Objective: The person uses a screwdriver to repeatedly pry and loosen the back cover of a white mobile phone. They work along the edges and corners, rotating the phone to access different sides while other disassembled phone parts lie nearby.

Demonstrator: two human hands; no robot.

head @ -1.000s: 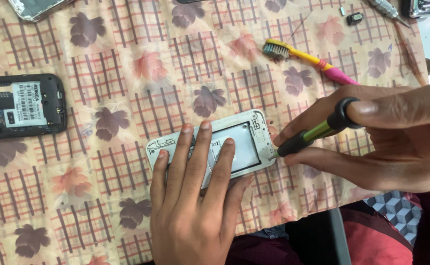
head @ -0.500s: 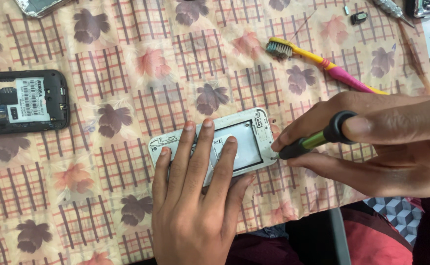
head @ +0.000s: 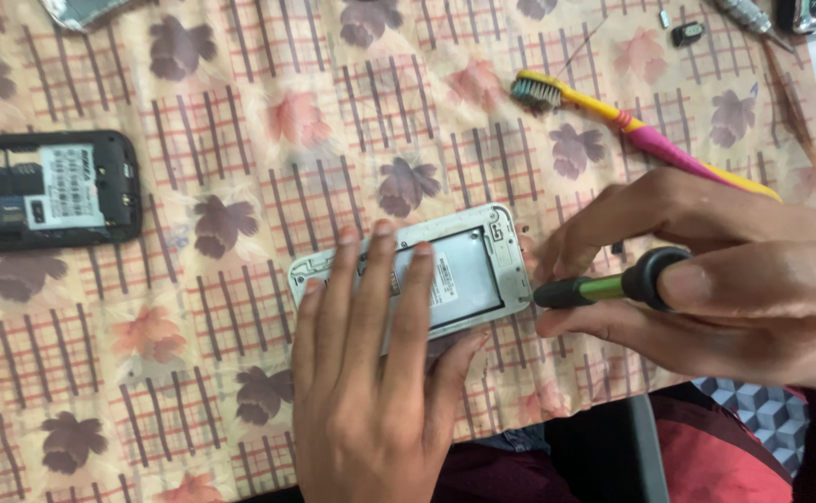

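Silver phone frame (head: 468, 265) pinned under flat left hand (head: 370, 373), right hand (head: 706, 279) gripping screwdriver (head: 603, 287)

A silver phone frame (head: 468, 270), back side up with its grey inner plate bare, lies flat at the picture's centre, long axis running from 8 to 2 o'clock. A green-and-black screwdriver (head: 603, 287) meets its 3 o'clock edge, lying nearly level.
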